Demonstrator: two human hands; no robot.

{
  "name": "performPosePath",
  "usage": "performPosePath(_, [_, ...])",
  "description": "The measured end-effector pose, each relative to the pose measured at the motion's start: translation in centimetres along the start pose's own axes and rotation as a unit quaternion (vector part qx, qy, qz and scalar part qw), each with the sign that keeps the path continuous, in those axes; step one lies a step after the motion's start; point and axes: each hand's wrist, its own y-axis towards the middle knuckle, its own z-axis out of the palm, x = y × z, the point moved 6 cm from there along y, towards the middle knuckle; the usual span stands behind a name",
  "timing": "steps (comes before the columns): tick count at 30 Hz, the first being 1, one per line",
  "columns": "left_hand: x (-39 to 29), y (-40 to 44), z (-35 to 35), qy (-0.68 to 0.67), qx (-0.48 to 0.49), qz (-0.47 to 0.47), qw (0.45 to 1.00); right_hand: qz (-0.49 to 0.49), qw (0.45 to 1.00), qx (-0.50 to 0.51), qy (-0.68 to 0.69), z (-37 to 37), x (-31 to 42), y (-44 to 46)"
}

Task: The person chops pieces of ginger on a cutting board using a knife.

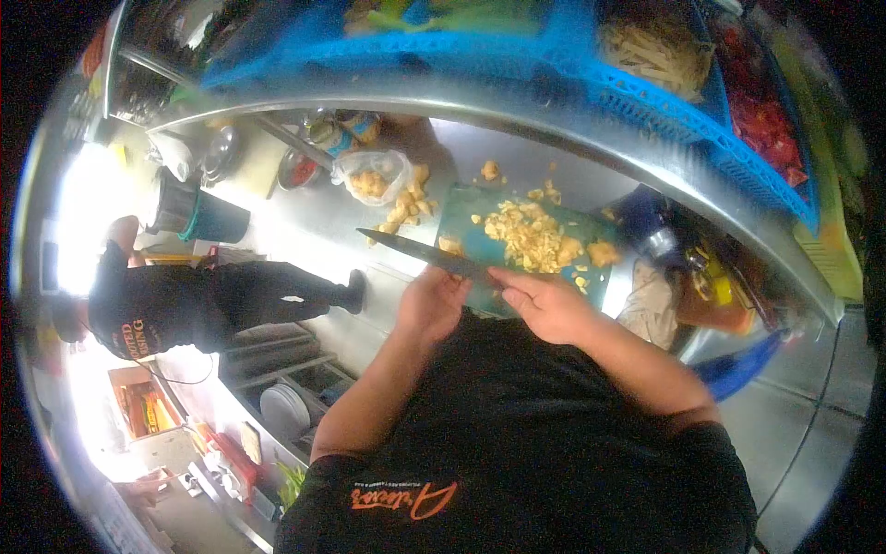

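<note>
A long dark-bladed knife (420, 250) points to the upper left, its handle end in my right hand (544, 305). My left hand (432, 303) is closed beside the lower edge of the blade, its fingertips bent together; anything between them is too small to make out. Beyond both hands lies a green cutting board (466, 208), with a heap of chopped pale-yellow pieces (531, 238) on it. Larger knobbly pieces (406, 205) lie left of the board, beside an open plastic bag (374, 177) holding more of them.
Blue baskets (637, 88) of food stand on a metal shelf (369, 103) above the worktop. At the left, a person in dark clothes (175, 300) stands near a dark bucket (217, 219). Jars (328, 131) and a metal bowl (297, 170) sit at the back left.
</note>
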Motion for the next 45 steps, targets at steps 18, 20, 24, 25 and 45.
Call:
performPosePath(18, [-1.4, 0.3, -0.8, 0.066, -0.01, 0.015, 0.998, 0.039, 0.996, -0.02, -0.073, 0.0, -4.2, 2.2])
performPosePath(20, [-1.6, -0.1, 0.3, 0.073, 0.002, 0.011, 0.997, 0.09, 0.993, -0.054, -0.049, -1.2, -6.3, 2.0])
performPosePath(24, [-0.8, -0.7, 1.8, 0.092, -0.014, 0.02, 0.996, 0.018, 0.999, -0.037, 0.0, -0.9, -3.1, 0.0])
performPosePath(25, [-0.6, -0.3, 1.8, 0.094, 0.0, 0.013, 0.996, 0.002, 1.0, -0.024, -0.014, -1.0, -1.5, 0.0])
performPosePath(45, [0.8, 0.4, 1.9, 0.063, 0.056, -0.038, 0.996, 0.062, 0.997, 0.001, -0.051, -1.7, -3.3, 0.4])
